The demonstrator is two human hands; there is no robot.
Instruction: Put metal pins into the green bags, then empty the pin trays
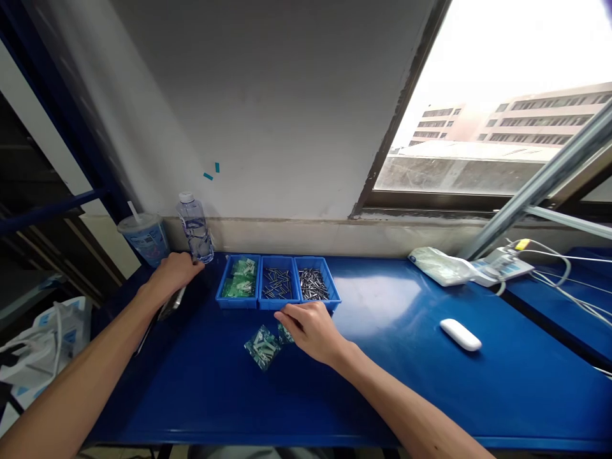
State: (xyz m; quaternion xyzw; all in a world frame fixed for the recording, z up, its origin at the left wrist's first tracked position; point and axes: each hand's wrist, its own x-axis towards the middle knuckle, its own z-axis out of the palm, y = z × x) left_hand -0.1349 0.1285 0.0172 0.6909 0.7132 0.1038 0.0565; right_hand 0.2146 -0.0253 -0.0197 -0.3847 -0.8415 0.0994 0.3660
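Note:
My right hand (310, 328) is closed in a pinch just in front of the blue bins; what its fingertips hold, if anything, is too small to make out. Partly hidden under it is a small clear bag (285, 333). Left of that lies another small clear bag (262, 347) of metal and pale pieces. At the back left, my left hand (176, 274) has its fingers curled beside a water bottle (196, 233); what they grip is hidden. A phone-like flat object (172, 303) shows below that wrist.
Three joined blue bins hold green-tinted packets (240, 277), loose screws (277, 284) and shiny metal pins (313, 284). A lidded cup with a straw (146, 239) stands at left. On the right are a white case (460, 335), a plastic pouch (442, 266) and a cabled power strip (502, 264).

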